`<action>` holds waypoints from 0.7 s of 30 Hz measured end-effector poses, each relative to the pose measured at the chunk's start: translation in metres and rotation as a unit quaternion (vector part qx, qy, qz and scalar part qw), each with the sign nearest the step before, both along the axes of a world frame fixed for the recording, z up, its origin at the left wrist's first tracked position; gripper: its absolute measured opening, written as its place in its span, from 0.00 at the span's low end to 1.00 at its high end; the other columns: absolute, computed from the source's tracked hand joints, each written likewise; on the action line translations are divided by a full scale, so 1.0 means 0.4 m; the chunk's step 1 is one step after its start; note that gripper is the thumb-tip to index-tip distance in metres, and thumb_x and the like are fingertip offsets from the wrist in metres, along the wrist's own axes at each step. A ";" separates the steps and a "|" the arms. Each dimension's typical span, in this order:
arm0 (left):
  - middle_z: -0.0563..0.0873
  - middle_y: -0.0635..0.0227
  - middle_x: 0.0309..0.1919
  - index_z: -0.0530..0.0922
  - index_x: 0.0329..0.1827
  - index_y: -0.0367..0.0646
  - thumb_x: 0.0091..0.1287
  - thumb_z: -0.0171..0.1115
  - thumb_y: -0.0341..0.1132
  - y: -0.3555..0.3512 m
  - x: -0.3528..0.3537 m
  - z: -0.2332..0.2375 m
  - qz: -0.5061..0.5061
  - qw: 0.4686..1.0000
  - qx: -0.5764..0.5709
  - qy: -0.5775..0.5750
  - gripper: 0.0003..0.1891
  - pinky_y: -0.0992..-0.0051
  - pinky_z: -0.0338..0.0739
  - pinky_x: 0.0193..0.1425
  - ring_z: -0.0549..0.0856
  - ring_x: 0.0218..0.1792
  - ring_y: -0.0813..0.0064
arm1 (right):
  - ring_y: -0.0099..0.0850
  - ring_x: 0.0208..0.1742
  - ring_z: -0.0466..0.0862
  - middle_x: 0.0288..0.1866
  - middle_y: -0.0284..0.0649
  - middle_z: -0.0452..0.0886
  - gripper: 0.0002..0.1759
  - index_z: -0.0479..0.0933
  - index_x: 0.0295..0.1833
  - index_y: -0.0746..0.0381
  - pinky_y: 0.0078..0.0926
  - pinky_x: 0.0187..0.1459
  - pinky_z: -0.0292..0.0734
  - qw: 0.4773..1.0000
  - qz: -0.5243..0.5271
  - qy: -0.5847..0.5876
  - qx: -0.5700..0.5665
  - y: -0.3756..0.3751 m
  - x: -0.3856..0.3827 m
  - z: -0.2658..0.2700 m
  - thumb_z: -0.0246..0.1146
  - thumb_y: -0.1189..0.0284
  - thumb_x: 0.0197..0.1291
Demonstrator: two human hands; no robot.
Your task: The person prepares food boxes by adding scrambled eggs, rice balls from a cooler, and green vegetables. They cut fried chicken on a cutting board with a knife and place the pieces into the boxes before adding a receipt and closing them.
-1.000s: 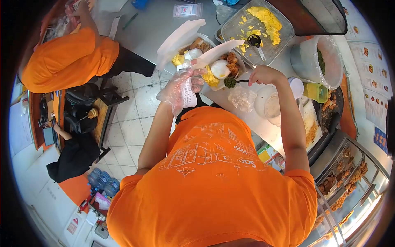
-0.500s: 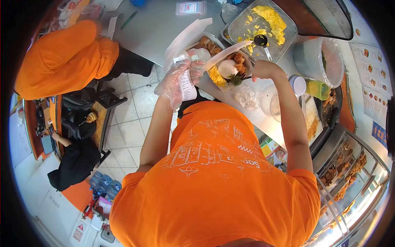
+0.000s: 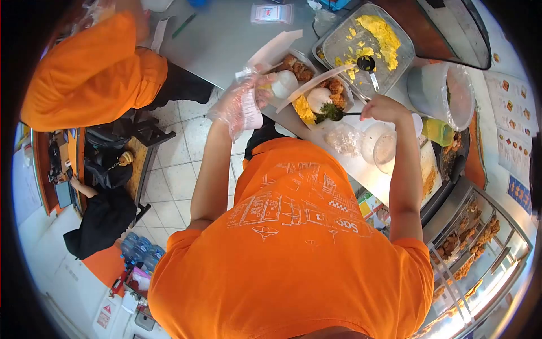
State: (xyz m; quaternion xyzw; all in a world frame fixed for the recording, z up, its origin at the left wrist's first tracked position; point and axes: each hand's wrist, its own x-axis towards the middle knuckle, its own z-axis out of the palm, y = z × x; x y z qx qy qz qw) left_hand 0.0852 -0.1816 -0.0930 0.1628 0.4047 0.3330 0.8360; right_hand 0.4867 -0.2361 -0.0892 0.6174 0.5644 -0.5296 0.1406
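**Spoon of greens over the food box**

Closest to me is the person's orange shirt (image 3: 293,248), with both arms reaching up to the bench (image 3: 226,34).

The right hand (image 3: 385,107) has its grip clenched around the handle of a spoon (image 3: 345,114). The spoon tip sits in the greens (image 3: 332,111) at the near edge of an open box (image 3: 312,85). In this box I also see a white ball of rice (image 3: 318,97), yellow egg (image 3: 305,107) and brown chicken (image 3: 337,87).

The left hand (image 3: 247,100) wears a loose clear glove. Its fingers touch a white round lump (image 3: 282,85) just beside the box. I cannot tell if that grip is clenched or released.

Near the right arm lie a crumpled bag (image 3: 344,138) and clear bowls (image 3: 384,148).

Behind the first box is a second box (image 3: 276,48) with more chicken. Farther back is a tray (image 3: 339,42) with yellow egg and a scoop (image 3: 368,68) in it. A big tub (image 3: 420,85) stands to the right of the tray.

Far to the left, another person in orange (image 3: 90,73) leans at the bench.
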 end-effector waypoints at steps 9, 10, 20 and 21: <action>0.84 0.59 0.62 0.67 0.77 0.48 0.77 0.61 0.44 -0.061 0.040 -0.064 -0.115 0.991 -0.067 0.002 0.28 0.79 0.79 0.47 0.83 0.36 0.79 | 0.16 0.35 0.77 0.35 0.32 0.89 0.11 0.89 0.40 0.66 0.21 0.36 0.71 0.981 -0.120 0.118 0.096 0.090 0.043 0.246 0.67 0.69 0.64; 0.84 0.59 0.62 0.66 0.78 0.48 0.77 0.61 0.45 -0.065 0.041 -0.057 -0.146 0.987 -0.068 0.003 0.30 0.79 0.79 0.47 0.84 0.36 0.79 | 0.16 0.35 0.77 0.35 0.32 0.89 0.11 0.89 0.40 0.66 0.21 0.36 0.71 0.981 -0.120 0.116 0.094 0.128 0.025 0.276 0.67 0.69 0.64; 0.84 0.57 0.60 0.68 0.74 0.46 0.77 0.60 0.47 -0.080 0.031 -0.131 -0.138 0.982 -0.115 -0.053 0.27 0.76 0.80 0.41 0.84 0.34 0.77 | 0.41 0.38 0.87 0.35 0.49 0.88 0.15 0.89 0.37 0.64 0.36 0.43 0.80 0.958 0.262 -0.097 0.073 0.397 -0.254 0.034 0.66 0.63 0.54; 0.82 0.53 0.63 0.65 0.78 0.46 0.78 0.56 0.44 -0.072 0.024 -0.144 -0.103 0.977 -0.142 -0.118 0.28 0.77 0.80 0.42 0.84 0.36 0.75 | 0.42 0.40 0.88 0.36 0.49 0.88 0.15 0.90 0.37 0.62 0.37 0.44 0.81 0.959 0.242 -0.143 0.041 0.398 -0.299 0.031 0.66 0.64 0.52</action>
